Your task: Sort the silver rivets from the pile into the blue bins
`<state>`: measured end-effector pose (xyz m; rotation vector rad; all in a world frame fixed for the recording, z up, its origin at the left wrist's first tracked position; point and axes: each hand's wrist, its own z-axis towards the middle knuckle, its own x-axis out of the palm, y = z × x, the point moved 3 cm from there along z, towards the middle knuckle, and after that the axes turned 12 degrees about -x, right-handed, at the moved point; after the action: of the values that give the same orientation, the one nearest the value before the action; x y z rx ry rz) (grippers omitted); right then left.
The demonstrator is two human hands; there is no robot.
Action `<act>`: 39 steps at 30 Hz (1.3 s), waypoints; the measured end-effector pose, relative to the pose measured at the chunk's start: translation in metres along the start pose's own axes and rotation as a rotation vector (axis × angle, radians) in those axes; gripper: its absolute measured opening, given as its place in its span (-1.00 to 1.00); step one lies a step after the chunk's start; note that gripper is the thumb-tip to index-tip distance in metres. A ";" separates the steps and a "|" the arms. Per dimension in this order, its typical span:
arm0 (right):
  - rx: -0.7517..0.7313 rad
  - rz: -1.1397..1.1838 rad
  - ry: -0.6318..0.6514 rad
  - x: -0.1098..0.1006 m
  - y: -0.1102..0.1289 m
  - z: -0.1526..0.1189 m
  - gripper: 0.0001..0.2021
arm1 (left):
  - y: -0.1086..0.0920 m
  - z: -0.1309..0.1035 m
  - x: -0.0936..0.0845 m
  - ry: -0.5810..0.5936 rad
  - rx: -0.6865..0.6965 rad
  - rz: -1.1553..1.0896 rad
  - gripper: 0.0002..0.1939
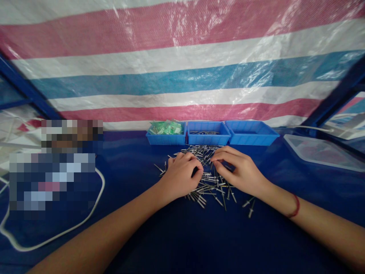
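Silvery blind rivets (209, 187) with long thin pins lie in a loose pile on the dark blue table (182, 239). My left hand (184, 174) rests over the pile's left side, its fingers curled and its thumb bent towards the index finger. Whatever it may hold is hidden. On the other side, my right hand (238, 167) reaches in from the right with thumb and index fingertips pinched together. A rivet appears to be at those fingertips, small and partly lost among the others. Two rivets (251, 211) lie apart below my right wrist.
Behind the pile stand three blue bins: the left bin (166, 140) has green-and-clear packets, the middle bin (209, 139) some rivets, the right bin (253, 139) nothing visible. A translucent lid (322, 152) lies right. A white cable (99, 186) loops left near blurred-out items. Striped sheeting (182, 83) hangs behind.
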<state>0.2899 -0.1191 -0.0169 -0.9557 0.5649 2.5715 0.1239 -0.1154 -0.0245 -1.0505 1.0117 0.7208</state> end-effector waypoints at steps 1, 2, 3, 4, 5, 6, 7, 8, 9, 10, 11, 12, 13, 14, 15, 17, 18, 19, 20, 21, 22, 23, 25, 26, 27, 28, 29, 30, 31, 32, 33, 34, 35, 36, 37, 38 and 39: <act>-0.007 0.005 0.012 0.000 0.001 0.000 -0.89 | 0.000 0.000 0.000 -0.014 -0.002 0.011 -0.81; -0.015 0.008 0.025 0.001 0.001 0.001 -0.89 | 0.000 0.001 0.000 -0.024 -0.003 0.020 -0.81; -0.024 0.009 0.038 0.001 0.002 0.001 -0.89 | 0.000 0.002 -0.001 -0.029 -0.005 0.026 -0.82; -0.032 0.008 0.047 0.002 0.003 0.001 -0.89 | 0.001 0.002 -0.001 -0.028 -0.008 0.029 -0.82; -0.039 0.005 0.054 0.002 0.003 0.001 -0.89 | 0.001 0.003 -0.002 -0.023 -0.011 0.029 -0.83; -0.042 0.002 0.058 0.003 0.003 0.001 -0.89 | 0.001 0.003 -0.003 -0.014 -0.011 0.027 -0.84; -0.043 0.001 0.062 0.003 0.003 0.001 -0.89 | 0.001 0.003 -0.003 -0.001 -0.005 0.025 -0.84; -0.042 0.002 0.065 0.003 0.003 0.000 -0.89 | 0.000 0.003 -0.004 0.013 0.005 0.024 -0.84; -0.042 0.002 0.065 0.003 0.003 0.000 -0.89 | -0.001 0.003 -0.004 0.026 0.018 0.026 -0.84; -0.041 0.003 0.065 0.004 0.003 0.000 -0.88 | -0.003 0.003 -0.004 0.036 0.030 0.034 -0.83; -0.041 0.003 0.065 0.004 0.003 0.000 -0.88 | -0.005 0.003 -0.004 0.044 0.039 0.047 -0.81; -0.042 0.003 0.066 0.004 0.003 0.000 -0.88 | -0.006 0.003 -0.004 0.049 0.043 0.064 -0.80; -0.043 0.003 0.068 0.004 0.003 0.000 -0.88 | -0.007 0.003 -0.005 0.052 0.043 0.080 -0.79; -0.044 0.002 0.070 0.004 0.003 0.001 -0.88 | -0.008 0.003 -0.005 0.053 0.038 0.093 -0.77; -0.046 0.000 0.073 0.005 0.003 0.001 -0.88 | -0.008 0.004 -0.006 0.053 0.030 0.102 -0.77; -0.049 -0.002 0.080 0.006 0.004 0.001 -0.88 | -0.007 0.005 -0.009 0.052 0.027 0.111 -0.79; -0.049 -0.003 0.085 0.006 0.004 0.002 -0.88 | -0.006 0.006 -0.010 0.052 0.036 0.118 -0.81; -0.048 -0.003 0.089 0.006 0.004 0.002 -0.88 | -0.005 0.007 -0.012 0.052 0.051 0.128 -0.84; -0.048 -0.002 0.094 0.007 0.004 0.002 -0.88 | -0.004 0.007 -0.013 0.051 0.070 0.139 -0.86; -0.049 -0.001 0.098 0.007 0.004 0.001 -0.87 | -0.004 0.008 -0.015 0.049 0.089 0.149 -0.87; -0.049 -0.001 0.099 0.007 0.004 0.001 -0.87 | -0.003 0.008 -0.015 0.046 0.103 0.156 -0.88; -0.051 0.000 0.100 0.007 0.004 0.001 -0.87 | -0.003 0.008 -0.016 0.041 0.112 0.162 -0.87; -0.055 -0.004 0.098 0.007 0.004 0.000 -0.87 | -0.004 0.007 -0.016 0.024 0.133 0.175 -0.83; -0.055 -0.008 0.099 0.007 0.004 0.000 -0.87 | -0.005 0.007 -0.016 0.011 0.145 0.188 -0.81; -0.056 -0.011 0.100 0.007 0.004 0.000 -0.87 | -0.006 0.006 -0.016 -0.001 0.158 0.208 -0.79; -0.056 -0.014 0.103 0.007 0.004 0.000 -0.88 | -0.007 0.005 -0.017 -0.008 0.173 0.233 -0.78; -0.057 -0.016 0.107 0.007 0.004 0.000 -0.88 | -0.009 0.005 -0.017 -0.009 0.186 0.260 -0.78; -0.058 -0.017 0.111 0.007 0.004 0.001 -0.88 | -0.010 0.005 -0.018 -0.003 0.196 0.284 -0.78; -0.060 -0.017 0.114 0.007 0.004 0.001 -0.88 | -0.011 0.005 -0.018 0.007 0.204 0.305 -0.80; -0.062 -0.018 0.116 0.008 0.004 0.001 -0.88 | -0.012 0.005 -0.018 0.017 0.211 0.320 -0.82; -0.065 -0.018 0.117 0.008 0.004 0.001 -0.88 | -0.012 0.005 -0.019 0.023 0.217 0.332 -0.83; -0.068 -0.020 0.117 0.008 0.004 0.001 -0.88 | -0.013 0.005 -0.019 0.019 0.223 0.345 -0.84; -0.071 -0.022 0.116 0.008 0.004 0.001 -0.89 | -0.013 0.004 -0.019 0.011 0.231 0.361 -0.84; -0.071 -0.023 0.116 0.008 0.004 0.002 -0.89 | -0.013 0.004 -0.018 -0.002 0.241 0.379 -0.84; -0.071 -0.025 0.114 0.008 0.005 0.002 -0.89 | -0.013 0.003 -0.017 -0.019 0.253 0.397 -0.83; -0.069 -0.027 0.112 0.007 0.005 0.002 -0.88 | -0.013 0.003 -0.016 -0.040 0.265 0.412 -0.83; -0.068 -0.028 0.109 0.007 0.005 0.002 -0.88 | -0.013 0.002 -0.015 -0.065 0.275 0.421 -0.83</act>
<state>0.2818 -0.1217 -0.0192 -1.1239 0.4922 2.5407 0.1299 -0.1187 -0.0058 -0.5761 1.2517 0.9178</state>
